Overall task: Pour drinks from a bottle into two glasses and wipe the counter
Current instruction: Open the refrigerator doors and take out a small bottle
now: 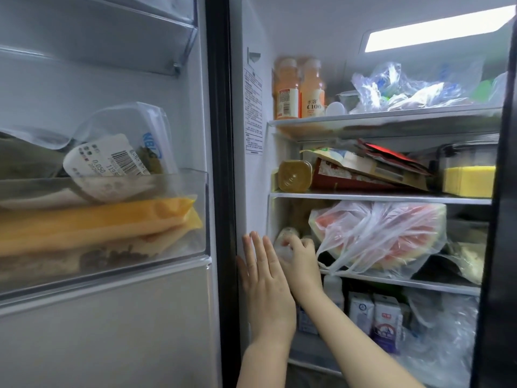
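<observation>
Fridge shelves stand open before the person, and both hands are up at the third glass shelf [400,278]. The right hand [300,261] reaches onto that shelf with its fingers curled, its grip wrapped round a small clear plastic bottle [284,242] that sits at the shelf's left end, close to the inner wall; the bottle is blurred and partly hidden behind the fingers, so its contents cannot be made out. Just right of the bottle on the same shelf lies a cut watermelon in a thin white plastic bag [377,236], near the hand but seemingly not touching it. The left hand [265,281] is held flat with straight fingers pointing up, its grip open and holding nothing, beside the fridge's left edge and just left of the right wrist.

Two shelves above the bottle, two orange juice bottles with white labels [299,91] stand upright side by side at the left end of the top shelf. One shelf below the bottle stand small white milk cartons [375,315]. Left of the shelves, the open door's clear bin [195,219] holds long yellow packets and a labelled clear packet.
</observation>
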`<state>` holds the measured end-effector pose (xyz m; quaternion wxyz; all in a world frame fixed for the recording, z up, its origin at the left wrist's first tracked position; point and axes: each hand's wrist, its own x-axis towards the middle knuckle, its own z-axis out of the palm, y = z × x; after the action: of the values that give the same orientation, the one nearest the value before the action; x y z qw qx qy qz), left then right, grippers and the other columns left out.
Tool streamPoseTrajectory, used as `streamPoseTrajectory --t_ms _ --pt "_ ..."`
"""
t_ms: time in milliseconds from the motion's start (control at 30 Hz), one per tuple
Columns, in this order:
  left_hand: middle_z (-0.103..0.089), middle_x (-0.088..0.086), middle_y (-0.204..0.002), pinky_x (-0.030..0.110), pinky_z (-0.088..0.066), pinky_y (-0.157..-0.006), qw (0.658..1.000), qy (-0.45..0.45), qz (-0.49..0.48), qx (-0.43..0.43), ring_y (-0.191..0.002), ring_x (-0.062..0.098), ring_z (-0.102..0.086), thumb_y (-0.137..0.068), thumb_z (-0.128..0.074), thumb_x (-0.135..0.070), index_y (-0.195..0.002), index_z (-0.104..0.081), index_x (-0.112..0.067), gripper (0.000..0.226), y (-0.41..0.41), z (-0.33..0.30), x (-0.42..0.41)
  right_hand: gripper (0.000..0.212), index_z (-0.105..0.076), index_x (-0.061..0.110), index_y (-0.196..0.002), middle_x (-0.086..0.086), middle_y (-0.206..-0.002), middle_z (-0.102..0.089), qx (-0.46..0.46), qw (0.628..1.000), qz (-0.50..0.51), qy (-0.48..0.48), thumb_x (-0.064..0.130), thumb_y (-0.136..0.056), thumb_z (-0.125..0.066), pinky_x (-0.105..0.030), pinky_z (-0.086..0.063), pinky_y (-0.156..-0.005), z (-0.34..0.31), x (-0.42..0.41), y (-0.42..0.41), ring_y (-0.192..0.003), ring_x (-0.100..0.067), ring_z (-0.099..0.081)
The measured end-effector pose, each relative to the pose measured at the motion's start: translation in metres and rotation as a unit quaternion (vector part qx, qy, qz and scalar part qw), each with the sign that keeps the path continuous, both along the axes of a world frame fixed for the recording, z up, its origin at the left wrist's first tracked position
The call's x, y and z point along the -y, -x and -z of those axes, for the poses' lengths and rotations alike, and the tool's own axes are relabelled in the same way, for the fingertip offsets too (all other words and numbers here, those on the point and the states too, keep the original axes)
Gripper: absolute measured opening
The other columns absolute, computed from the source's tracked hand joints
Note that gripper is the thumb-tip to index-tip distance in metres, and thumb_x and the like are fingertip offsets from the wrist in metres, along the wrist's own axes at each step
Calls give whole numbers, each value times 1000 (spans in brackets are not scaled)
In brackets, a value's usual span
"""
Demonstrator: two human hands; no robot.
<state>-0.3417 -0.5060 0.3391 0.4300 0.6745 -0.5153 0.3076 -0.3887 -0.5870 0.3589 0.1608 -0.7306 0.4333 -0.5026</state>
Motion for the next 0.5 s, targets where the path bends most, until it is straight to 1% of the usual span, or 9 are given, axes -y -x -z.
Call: streamPoseTrajectory --t_ms 33,67,133,200,233,300,400,433,500 --pt "-26 23 -149 54 -31 -110 1000 -3 4 1 -143 36 -17 -85 -27 3 -139 -35 5 54 0 0 -1 30 -55 22 -110 -2 -118 -43 16 1000 -6 2 31 -83 -66 -27 -45 -79 2 -6 4 -99 -15 -50" --pt "-23 22 -150 55 -31 -109 1000 -10 13 -1 -142 37 -17 -87 -33 5 -140 -31 5 54 -1 0 -1 32 -55 22 -112 -1 -119 -44 33 999 -11 2 30 -83 -66 -25 -42 -80 2 -11 9 -100 -13 -47" --pt "-1 18 -154 51 -15 -115 998 -44 30 -25 -144 34 0 -91 -43 3 -145 -12 0 62 -4 1 0 35 -55 21 -114 -1 -121 -45 57 998 -23 -2 30 -83 -67 -22 -39 -83 2 -20 19 -103 -9 -44" --pt "22 12 -151 47 3 -117 996 -79 25 -27 -142 29 21 -97 -45 -7 -144 7 -6 70 -7 2 2 35 -55 20 -114 0 -121 -49 62 998 -33 -1 30 -82 -67 -23 -39 -87 2 -28 28 -107 -10 -45" --pt "28 10 -149 45 9 -116 996 -86 19 -18 -140 28 26 -98 -45 -11 -143 13 -7 73 -8 2 2 35 -56 20 -113 0 -121 -50 63 997 -36 0 30 -82 -67 -24 -40 -89 1 -33 32 -109 -11 -46" --pt "32 8 -147 42 15 -113 995 -97 15 -9 -138 25 32 -99 -46 -15 -142 18 -11 77 -9 0 2 33 -56 21 -113 0 -118 -53 77 996 -43 0 29 -83 -67 -30 -44 -94 -1 -43 38 -108 -12 -49" --pt "34 5 -149 41 17 -111 994 -108 25 4 -137 24 35 -98 -50 -24 -140 28 -24 88 -10 -1 -1 31 -55 22 -113 3 -116 -56 101 993 -54 -2 28 -85 -65 -38 -47 -94 -4 -58 47 -106 -14 -53" --pt "33 4 -149 41 17 -110 993 -113 32 10 -136 24 37 -97 -48 -30 -140 28 -28 87 -11 -2 -2 30 -55 23 -114 4 -116 -56 105 993 -54 -2 28 -86 -63 -37 -48 -93 -4 -63 51 -105 -14 -53" --pt "28 4 -149 45 16 -110 991 -128 44 22 -133 27 41 -94 -38 -48 -143 17 -32 76 -10 -5 -3 27 -55 24 -112 3 -114 -57 109 993 -50 0 30 -87 -61 -32 -48 -87 -7 -72 58 -100 -14 -54"
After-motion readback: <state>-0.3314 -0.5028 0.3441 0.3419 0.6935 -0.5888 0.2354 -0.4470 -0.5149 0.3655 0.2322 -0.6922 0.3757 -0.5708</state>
